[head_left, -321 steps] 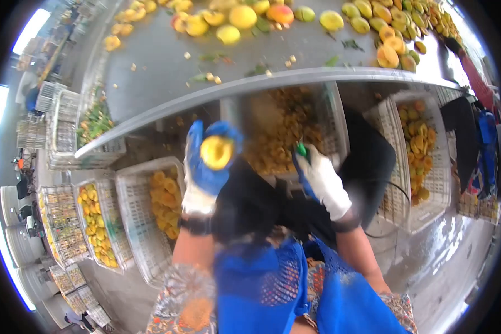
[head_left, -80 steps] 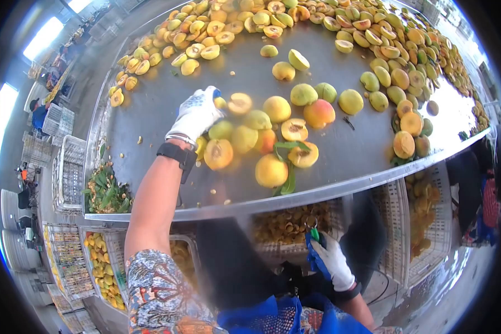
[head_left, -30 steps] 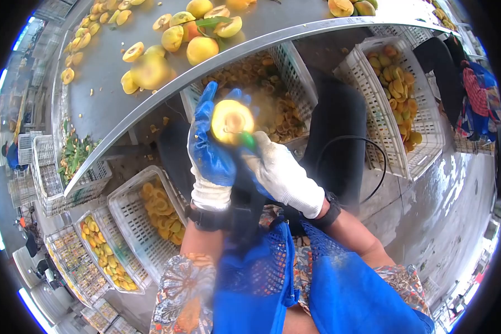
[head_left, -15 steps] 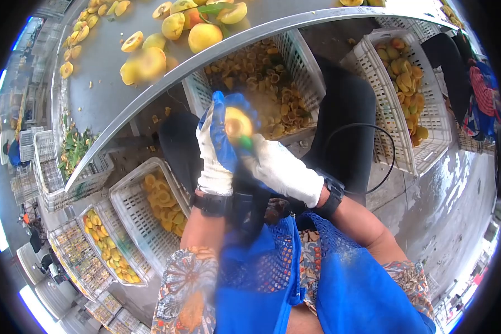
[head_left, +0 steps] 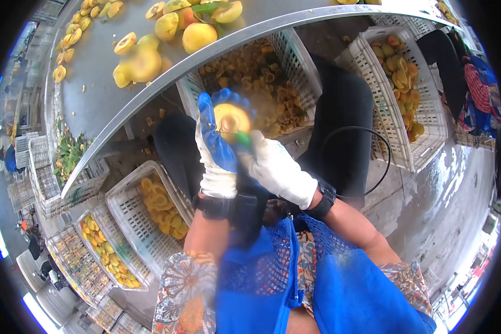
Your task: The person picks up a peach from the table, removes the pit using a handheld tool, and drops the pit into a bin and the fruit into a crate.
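Note:
My left hand (head_left: 216,147), in a white glove with a blue coated palm, cradles a halved yellow peach (head_left: 231,121) with its cut face up. The thumb stands along one side and the fingers curl behind the fruit. My right hand (head_left: 281,171), in a white glove, is closed on a small green-handled tool (head_left: 242,139). Its tip meets the near edge of the cut face; blur hides the tip's shape. Below both hands stands a white crate (head_left: 303,61) with many peach scraps (head_left: 284,103).
A metal table (head_left: 94,106) curves across the top, with peaches (head_left: 199,37) near its rim. Crates of peach halves stand at left (head_left: 129,209) and right (head_left: 381,125). A black cable (head_left: 391,156) loops by my right knee. Another person (head_left: 479,89) sits at far right.
The peach half has turned in my left hand, so its cut face shows more, and the fingers have opened a little. The green-handled tool stays against it. The view has shifted slightly.

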